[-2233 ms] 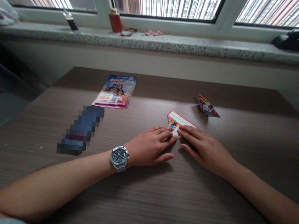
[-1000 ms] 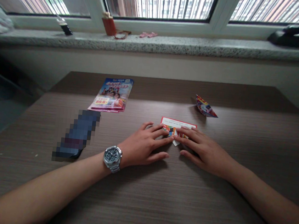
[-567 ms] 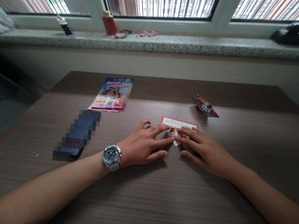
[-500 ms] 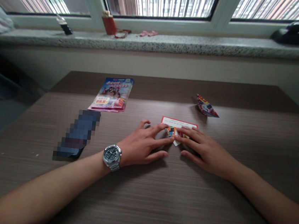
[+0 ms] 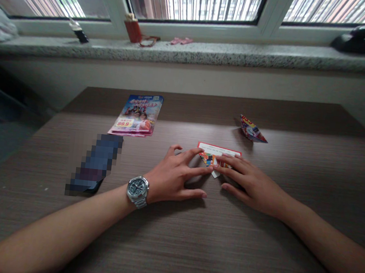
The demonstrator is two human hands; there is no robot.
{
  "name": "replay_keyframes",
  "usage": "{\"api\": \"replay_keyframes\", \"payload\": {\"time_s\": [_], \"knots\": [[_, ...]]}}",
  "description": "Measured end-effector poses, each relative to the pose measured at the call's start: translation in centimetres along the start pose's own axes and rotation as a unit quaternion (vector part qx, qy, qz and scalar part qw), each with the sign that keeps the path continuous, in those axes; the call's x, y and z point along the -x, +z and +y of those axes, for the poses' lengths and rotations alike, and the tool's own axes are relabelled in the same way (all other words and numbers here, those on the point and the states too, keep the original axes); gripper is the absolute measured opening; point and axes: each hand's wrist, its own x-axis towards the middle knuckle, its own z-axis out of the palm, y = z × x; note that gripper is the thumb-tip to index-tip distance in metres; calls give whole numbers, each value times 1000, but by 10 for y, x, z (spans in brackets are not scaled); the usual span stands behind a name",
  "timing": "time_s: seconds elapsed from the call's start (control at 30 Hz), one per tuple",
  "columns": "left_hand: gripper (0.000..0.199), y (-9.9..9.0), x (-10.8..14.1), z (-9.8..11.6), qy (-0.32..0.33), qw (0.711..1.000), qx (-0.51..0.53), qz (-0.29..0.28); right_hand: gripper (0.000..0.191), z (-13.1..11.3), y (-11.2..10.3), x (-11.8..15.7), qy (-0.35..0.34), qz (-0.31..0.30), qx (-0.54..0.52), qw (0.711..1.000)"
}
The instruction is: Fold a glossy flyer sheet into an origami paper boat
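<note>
A folded paper (image 5: 219,150) with a red edge, a white band and a coloured print lies flat on the brown table (image 5: 170,248). My left hand (image 5: 178,175), with a silver watch at its wrist, has its fingers spread and touches the paper's left side with its fingertips. From the right, my right hand (image 5: 246,180) rests its outstretched fingers over the right part of the paper and hides some of it. A small white point of the paper sticks out between the hands.
A folded colourful paper piece (image 5: 251,130) stands behind my right hand. Leaflets (image 5: 139,114) lie at the back left, with a blurred-out phone (image 5: 96,162) nearer. On the stone windowsill (image 5: 230,57) are a red case (image 5: 133,29) and a black device (image 5: 362,42).
The fingers of my left hand have shifted slightly, the index fingertip back to the left and the thumb a little outward. My right hand looks almost unchanged.
</note>
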Motion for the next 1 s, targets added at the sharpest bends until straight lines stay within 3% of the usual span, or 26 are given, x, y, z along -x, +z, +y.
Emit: {"api": "replay_keyframes", "payload": {"time_s": [0.33,0.67,1.0], "knots": [[56,4,-1,1,3,1000,-5,17,51,-2,-2,-1,8,-8,-8,1000],[52,6,-4,1,86,996,21,23,51,-1,0,0,2,-3,-16,1000],[50,5,-4,2,70,997,41,0,50,-1,-3,0,3,47,-39,998]]}}
